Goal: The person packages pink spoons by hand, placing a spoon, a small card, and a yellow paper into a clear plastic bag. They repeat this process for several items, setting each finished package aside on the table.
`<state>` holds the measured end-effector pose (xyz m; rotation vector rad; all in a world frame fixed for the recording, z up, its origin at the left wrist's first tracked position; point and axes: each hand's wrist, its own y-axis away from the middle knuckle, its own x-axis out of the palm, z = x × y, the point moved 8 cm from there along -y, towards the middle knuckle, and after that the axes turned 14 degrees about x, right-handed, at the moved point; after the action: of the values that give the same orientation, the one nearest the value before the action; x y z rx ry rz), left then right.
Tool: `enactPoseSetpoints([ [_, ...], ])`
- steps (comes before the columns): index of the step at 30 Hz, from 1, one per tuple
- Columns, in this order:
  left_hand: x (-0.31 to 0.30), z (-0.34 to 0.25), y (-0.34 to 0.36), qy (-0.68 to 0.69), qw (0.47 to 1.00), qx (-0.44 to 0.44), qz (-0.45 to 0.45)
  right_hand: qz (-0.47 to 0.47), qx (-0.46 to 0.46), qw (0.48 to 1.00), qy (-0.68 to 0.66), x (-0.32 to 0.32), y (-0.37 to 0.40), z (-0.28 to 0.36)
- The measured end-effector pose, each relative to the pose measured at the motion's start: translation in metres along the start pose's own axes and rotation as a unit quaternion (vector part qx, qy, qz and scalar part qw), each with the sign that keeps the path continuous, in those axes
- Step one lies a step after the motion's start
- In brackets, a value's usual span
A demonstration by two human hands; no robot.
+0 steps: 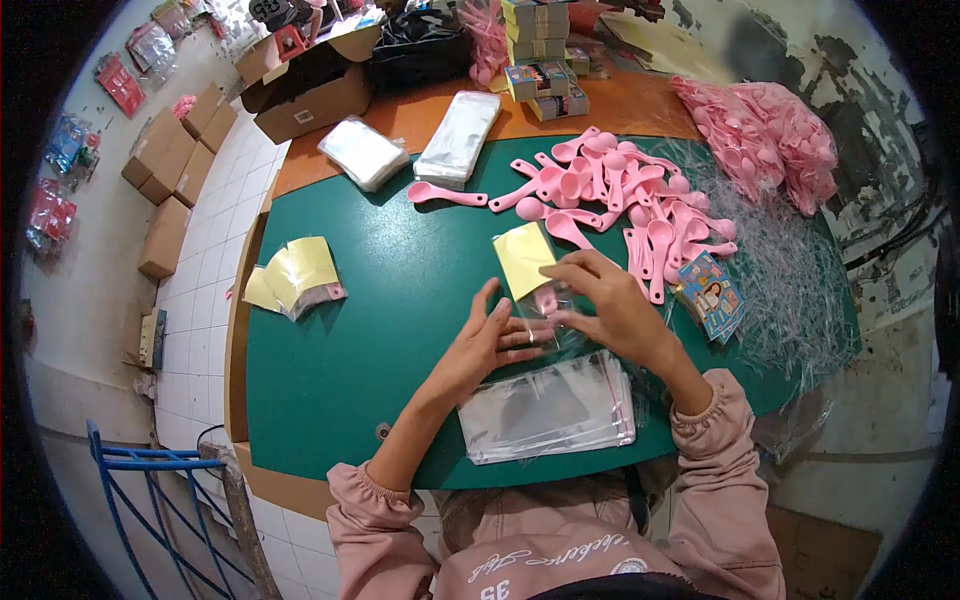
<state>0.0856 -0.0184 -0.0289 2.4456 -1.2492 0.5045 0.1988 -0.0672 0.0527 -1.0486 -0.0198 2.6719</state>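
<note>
A clear bag with a yellow card (524, 260) and a pink spoon (546, 300) inside lies on the green table top (370, 350). My left hand (484, 345) rests at the bag's lower left, fingers spread. At its right side is my right hand (610, 308), thumb and fingers apart around the bag's edge; whether it grips the film is unclear. Just below both hands lies a stack of empty clear bags (550, 410). Several pink spoons (625, 190) are heaped beyond my right hand, with a stack of printed cards (711, 297) beside them.
Filled bags with yellow cards (300, 275) lie at the left. Two stacks of clear bags (458, 138) and an open carton (310, 95) stand at the back. Plastic scraps (790, 300) and bagged pink spoons (765, 140) occupy the right. Card bundles (540, 60) are stacked behind.
</note>
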Motion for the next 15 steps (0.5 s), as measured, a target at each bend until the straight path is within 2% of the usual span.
enactPoseSetpoints([
  [1,-0.003,-0.001,0.0,-0.015,1.0,0.004,-0.02,0.001,0.0,1.0,-0.001,-0.001,0.001,0.002],
  [3,-0.011,0.001,-0.002,-0.018,1.0,0.005,0.012,0.017,-0.052,0.998,0.024,-0.002,0.004,0.011],
  [5,-0.008,0.001,0.001,-0.027,0.999,-0.011,0.033,0.027,-0.052,0.998,0.03,-0.002,0.006,0.012],
  [7,-0.006,-0.003,0.004,-0.036,0.999,-0.008,0.012,0.153,-0.055,0.987,-0.01,0.015,0.01,0.013],
  [9,-0.007,-0.006,0.005,-0.043,0.999,-0.005,-0.01,0.144,-0.073,0.987,0.027,0.024,0.013,0.012],
  [13,-0.009,-0.004,0.003,-0.072,0.997,-0.006,0.002,0.1,-0.106,0.982,0.12,0.041,0.019,0.014],
  [15,-0.01,-0.001,0.001,-0.077,0.997,-0.003,0.011,0.11,-0.103,0.981,0.122,0.044,0.019,0.015],
])
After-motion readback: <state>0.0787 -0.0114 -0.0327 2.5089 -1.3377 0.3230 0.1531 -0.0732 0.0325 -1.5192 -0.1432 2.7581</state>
